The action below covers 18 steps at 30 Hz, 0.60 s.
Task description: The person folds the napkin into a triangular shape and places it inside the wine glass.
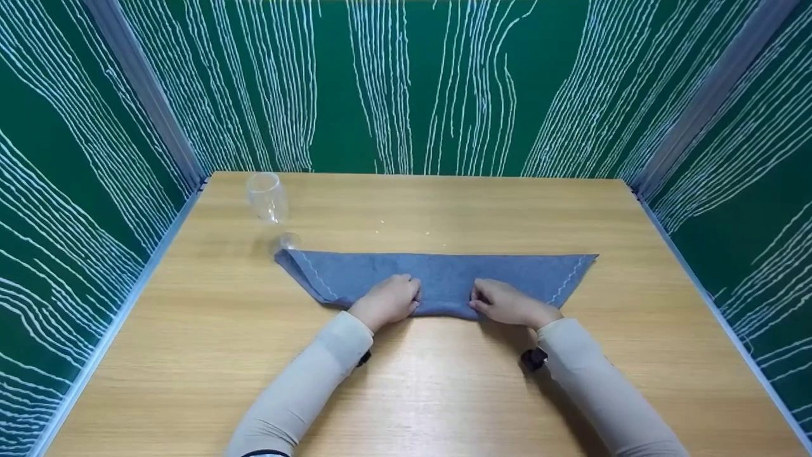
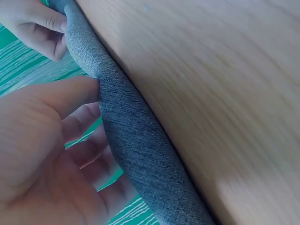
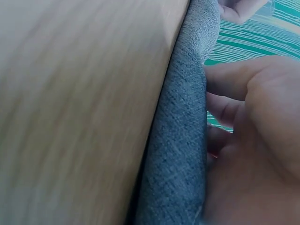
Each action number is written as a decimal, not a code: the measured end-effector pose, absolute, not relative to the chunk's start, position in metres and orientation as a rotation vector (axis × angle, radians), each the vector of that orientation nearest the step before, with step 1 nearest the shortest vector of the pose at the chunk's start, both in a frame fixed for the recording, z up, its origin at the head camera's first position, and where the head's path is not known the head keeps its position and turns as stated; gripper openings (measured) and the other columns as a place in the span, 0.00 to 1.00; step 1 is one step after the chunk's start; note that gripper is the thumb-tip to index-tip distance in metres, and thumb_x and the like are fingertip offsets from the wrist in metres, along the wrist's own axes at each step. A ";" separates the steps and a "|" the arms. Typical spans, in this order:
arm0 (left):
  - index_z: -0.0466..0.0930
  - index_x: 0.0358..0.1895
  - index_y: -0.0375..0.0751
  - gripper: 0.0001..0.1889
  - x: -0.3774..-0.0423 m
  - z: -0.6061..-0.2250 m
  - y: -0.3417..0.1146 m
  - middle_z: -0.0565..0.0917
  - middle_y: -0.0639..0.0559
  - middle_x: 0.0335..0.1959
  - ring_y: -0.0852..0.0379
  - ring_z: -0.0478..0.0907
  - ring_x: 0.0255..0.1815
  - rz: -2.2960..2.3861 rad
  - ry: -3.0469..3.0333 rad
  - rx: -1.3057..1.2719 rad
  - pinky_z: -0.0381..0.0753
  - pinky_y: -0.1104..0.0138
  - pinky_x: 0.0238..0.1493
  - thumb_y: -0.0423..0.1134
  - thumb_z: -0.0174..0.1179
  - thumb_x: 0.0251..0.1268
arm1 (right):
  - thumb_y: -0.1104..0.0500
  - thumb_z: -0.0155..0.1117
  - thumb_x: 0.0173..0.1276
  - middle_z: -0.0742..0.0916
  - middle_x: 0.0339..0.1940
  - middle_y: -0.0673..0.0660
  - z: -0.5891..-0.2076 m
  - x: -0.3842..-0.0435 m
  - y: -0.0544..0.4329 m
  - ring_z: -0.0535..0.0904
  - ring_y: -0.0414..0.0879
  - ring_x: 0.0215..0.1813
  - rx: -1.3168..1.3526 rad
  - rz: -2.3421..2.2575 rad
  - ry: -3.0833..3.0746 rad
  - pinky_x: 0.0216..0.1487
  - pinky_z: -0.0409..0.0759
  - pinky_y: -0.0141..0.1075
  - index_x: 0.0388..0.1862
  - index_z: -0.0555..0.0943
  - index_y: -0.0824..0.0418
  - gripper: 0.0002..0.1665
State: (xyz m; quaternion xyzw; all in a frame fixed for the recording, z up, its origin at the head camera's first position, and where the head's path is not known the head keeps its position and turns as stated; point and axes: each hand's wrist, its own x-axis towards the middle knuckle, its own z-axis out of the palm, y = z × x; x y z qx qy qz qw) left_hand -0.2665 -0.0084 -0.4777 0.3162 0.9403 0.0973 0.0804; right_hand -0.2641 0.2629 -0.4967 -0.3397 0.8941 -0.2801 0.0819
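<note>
A blue-grey cloth (image 1: 444, 279) lies folded into a long, wide strip across the middle of the table, with a pale wavy line of stitching near each end. Its left end is partly turned over. My left hand (image 1: 390, 298) pinches the near edge a little left of centre, thumb against the rolled fold (image 2: 136, 126) in the left wrist view. On the other side of the middle, my right hand (image 1: 507, 303) grips the same edge between thumb and fingers. Between the hands the near edge bulges slightly. Parts of the fingers are hidden behind the cloth.
A clear stemmed glass (image 1: 266, 198) stands at the back left, its foot close behind the cloth's left corner. Several tiny white bits (image 1: 427, 233) lie on the wooden table (image 1: 190, 355) beyond the cloth. Green panels (image 1: 438, 82) with white lines enclose the back and sides.
</note>
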 end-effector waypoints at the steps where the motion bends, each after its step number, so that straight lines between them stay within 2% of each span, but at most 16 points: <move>1: 0.76 0.39 0.43 0.03 -0.266 -0.477 -0.008 0.76 0.51 0.36 0.51 0.77 0.43 0.293 2.815 0.956 0.78 0.60 0.47 0.36 0.56 0.74 | 0.66 0.58 0.74 0.78 0.32 0.51 -0.496 -0.264 0.263 0.71 0.44 0.34 -1.023 -0.838 2.666 0.36 0.72 0.41 0.35 0.73 0.61 0.06; 9: 0.85 0.38 0.44 0.02 -0.265 -0.476 -0.005 0.82 0.51 0.37 0.52 0.81 0.41 0.178 2.948 1.114 0.81 0.62 0.44 0.36 0.64 0.68 | 0.63 0.57 0.76 0.78 0.33 0.51 -0.494 -0.269 0.265 0.71 0.45 0.35 -0.899 -0.823 2.625 0.39 0.70 0.41 0.36 0.74 0.61 0.06; 13: 0.89 0.32 0.44 0.05 -0.260 -0.478 -0.002 0.85 0.51 0.32 0.51 0.84 0.36 0.148 3.056 1.203 0.84 0.61 0.38 0.33 0.65 0.63 | 0.63 0.56 0.77 0.78 0.33 0.51 -0.496 -0.269 0.265 0.71 0.44 0.35 -0.896 -0.833 2.614 0.40 0.70 0.40 0.36 0.74 0.61 0.06; 18: 0.87 0.25 0.42 0.05 -0.253 -0.477 0.000 0.84 0.49 0.26 0.49 0.84 0.30 0.133 3.109 1.214 0.84 0.58 0.31 0.31 0.64 0.55 | 0.63 0.56 0.77 0.79 0.33 0.51 -0.499 -0.268 0.266 0.71 0.44 0.35 -0.891 -0.848 2.607 0.40 0.70 0.41 0.36 0.74 0.61 0.06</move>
